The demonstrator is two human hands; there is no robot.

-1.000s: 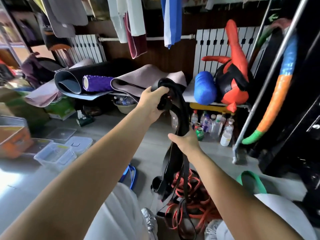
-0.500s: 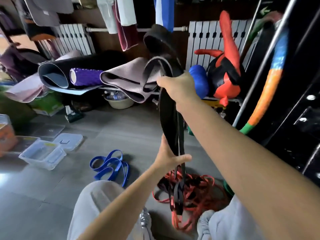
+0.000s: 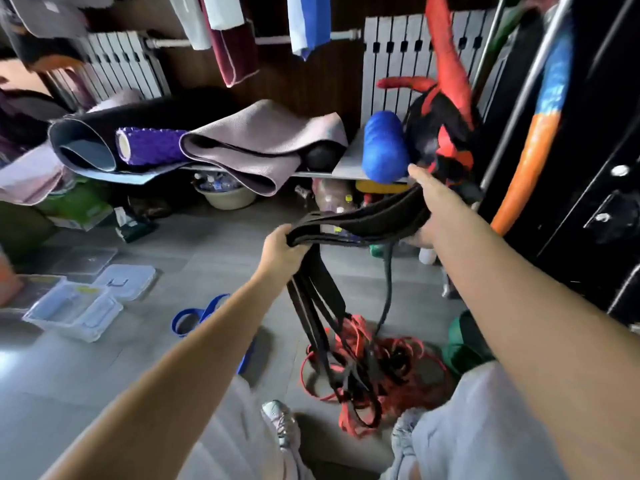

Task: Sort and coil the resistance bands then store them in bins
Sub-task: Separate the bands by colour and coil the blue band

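Observation:
A wide black resistance band (image 3: pixel 363 221) stretches almost level between my two hands at chest height. My left hand (image 3: pixel 280 252) grips its left end; my right hand (image 3: pixel 433 206) grips its right end. Loops of the band hang down from my left hand to the floor. They end in a tangle of red and black bands (image 3: pixel 367 365) between my feet. A blue band (image 3: pixel 197 315) lies on the floor, partly hidden by my left forearm. A green band (image 3: pixel 460 344) lies by my right knee. Clear plastic bins (image 3: pixel 74 311) stand open at the left.
Bin lids (image 3: pixel 126 280) lie on the grey floor beside the bins. A low shelf (image 3: pixel 346 168) at the back carries rolled mats, a purple foam roller (image 3: pixel 152 147) and a blue bolster (image 3: pixel 382 147). Bottles stand under it. A metal rack and dark cabinet (image 3: pixel 588 168) close off the right.
My right hand has dropped from high overhead to chest height and my left hand has risen, so the black band now runs nearly level instead of hanging vertically.

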